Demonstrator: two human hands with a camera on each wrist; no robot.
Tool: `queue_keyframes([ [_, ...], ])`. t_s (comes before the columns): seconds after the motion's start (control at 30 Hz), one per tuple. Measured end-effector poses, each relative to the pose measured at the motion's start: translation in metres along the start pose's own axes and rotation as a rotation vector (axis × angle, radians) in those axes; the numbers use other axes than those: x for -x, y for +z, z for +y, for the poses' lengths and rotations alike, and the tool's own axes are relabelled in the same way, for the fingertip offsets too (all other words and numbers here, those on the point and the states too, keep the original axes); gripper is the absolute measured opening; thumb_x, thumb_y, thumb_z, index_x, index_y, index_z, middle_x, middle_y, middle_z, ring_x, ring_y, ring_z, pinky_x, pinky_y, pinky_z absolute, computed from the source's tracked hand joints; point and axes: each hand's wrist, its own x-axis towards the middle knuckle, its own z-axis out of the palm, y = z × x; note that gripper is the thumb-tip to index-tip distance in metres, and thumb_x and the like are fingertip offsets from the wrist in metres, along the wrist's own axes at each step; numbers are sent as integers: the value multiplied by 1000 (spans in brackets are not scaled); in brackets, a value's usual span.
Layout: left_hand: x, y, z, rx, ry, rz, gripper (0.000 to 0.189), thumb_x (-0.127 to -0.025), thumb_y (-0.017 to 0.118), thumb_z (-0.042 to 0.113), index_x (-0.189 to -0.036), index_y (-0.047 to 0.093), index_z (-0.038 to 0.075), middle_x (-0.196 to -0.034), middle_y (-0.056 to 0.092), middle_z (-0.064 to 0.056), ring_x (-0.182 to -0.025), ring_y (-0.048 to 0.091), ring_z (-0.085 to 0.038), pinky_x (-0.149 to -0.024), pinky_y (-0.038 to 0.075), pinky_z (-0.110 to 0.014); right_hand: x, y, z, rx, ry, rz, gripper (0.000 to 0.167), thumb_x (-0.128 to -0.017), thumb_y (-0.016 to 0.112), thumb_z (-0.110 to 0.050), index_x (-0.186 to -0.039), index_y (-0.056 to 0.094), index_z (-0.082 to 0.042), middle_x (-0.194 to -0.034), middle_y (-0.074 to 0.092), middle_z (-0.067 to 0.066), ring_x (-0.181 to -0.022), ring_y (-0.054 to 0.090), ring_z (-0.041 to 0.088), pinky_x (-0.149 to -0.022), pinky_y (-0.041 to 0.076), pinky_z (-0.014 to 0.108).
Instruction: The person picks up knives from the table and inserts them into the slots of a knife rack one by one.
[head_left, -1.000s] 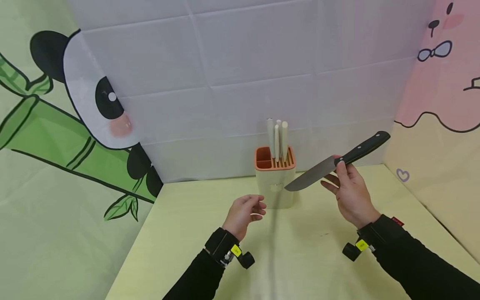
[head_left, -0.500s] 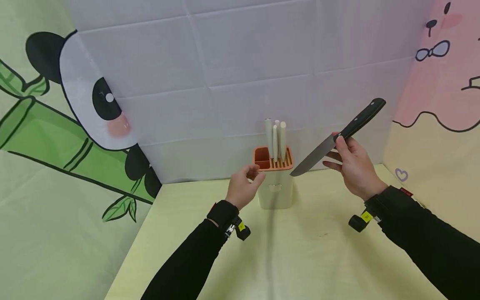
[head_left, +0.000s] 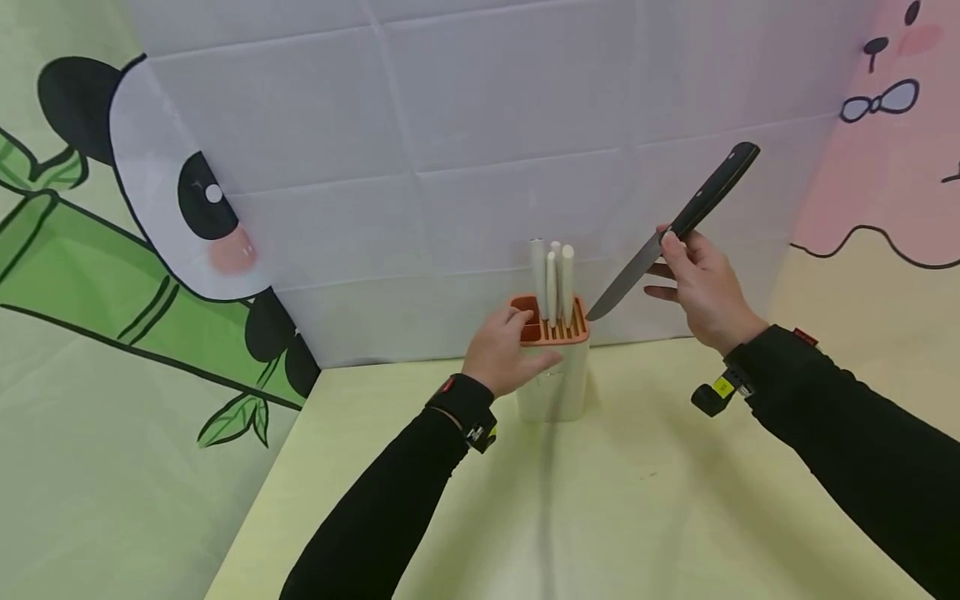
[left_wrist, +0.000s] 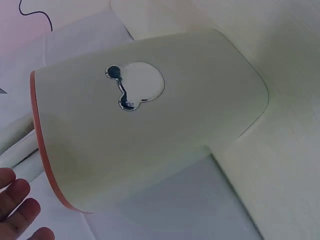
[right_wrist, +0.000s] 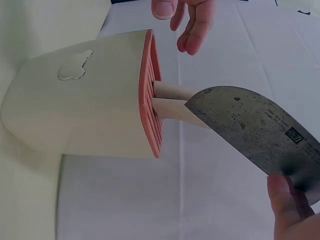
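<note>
My right hand [head_left: 708, 292] pinches a kitchen knife [head_left: 712, 190] between thumb and fingers, where the black handle meets the blade. The handle points up to the right. The blade [right_wrist: 245, 127] slants down left, its tip near the right rim of a cream knife block [head_left: 557, 392] with an orange slotted top. Several white-handled utensils [head_left: 567, 287] stand in the slots. At the block's left side is my left hand [head_left: 498, 354], thumb and fingers spread and holding nothing. The left wrist view shows its fingertips [left_wrist: 24, 215] close to the orange rim.
The block stands on a pale yellow table [head_left: 622, 500], close to a white cloth backdrop [head_left: 450, 225]. A panda print [head_left: 172, 208] covers the left part, and a pink cartoon print [head_left: 885, 167] is on the right wall.
The right hand has raised the knife, tilting it steeper and bringing the tip from before the block up to its rim. The left hand has moved up and forward to the block's left side.
</note>
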Motion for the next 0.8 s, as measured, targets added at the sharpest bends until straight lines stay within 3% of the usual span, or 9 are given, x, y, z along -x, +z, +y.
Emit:
queue_keyframes([
  [0.2,-11,0,5,-61,-44,-106,83,-75,72,62,-131,54,4,-123,54,-6,-110,51,-18,-93,46,-31,-7,2,-2,3,8,36,55,-94,55,-40,-140,43,-13,-135,45,16,-113,56,25,-80,54,26],
  [0.3,-17,1,6,-143,-66,-173,93,-74,68,69,-136,49,2,-129,51,-8,-117,49,-21,-100,42,-32,-11,5,-1,14,11,50,54,-94,56,-40,-139,44,-14,-135,44,15,-114,55,26,-80,54,26],
  [0.47,-20,6,9,-283,-135,-280,120,-69,55,84,-148,29,-3,-149,34,-17,-140,28,-33,-112,27,-46,-16,12,3,24,8,48,51,-95,55,-39,-138,45,-14,-132,48,10,-115,54,28,-82,53,28],
  [0.57,-21,8,9,-325,-178,-293,127,-66,49,89,-151,21,-2,-156,22,-19,-144,13,-38,-114,19,-53,-17,19,7,18,8,41,52,-95,55,-37,-140,44,-13,-133,48,12,-115,54,27,-83,52,30],
  [0.8,-24,15,9,-374,-193,-304,135,-58,40,98,-153,19,4,-157,21,-16,-144,11,-39,-110,20,-60,-14,32,13,62,15,16,53,-96,53,-38,-142,43,-13,-136,45,18,-118,53,29,-96,46,45],
])
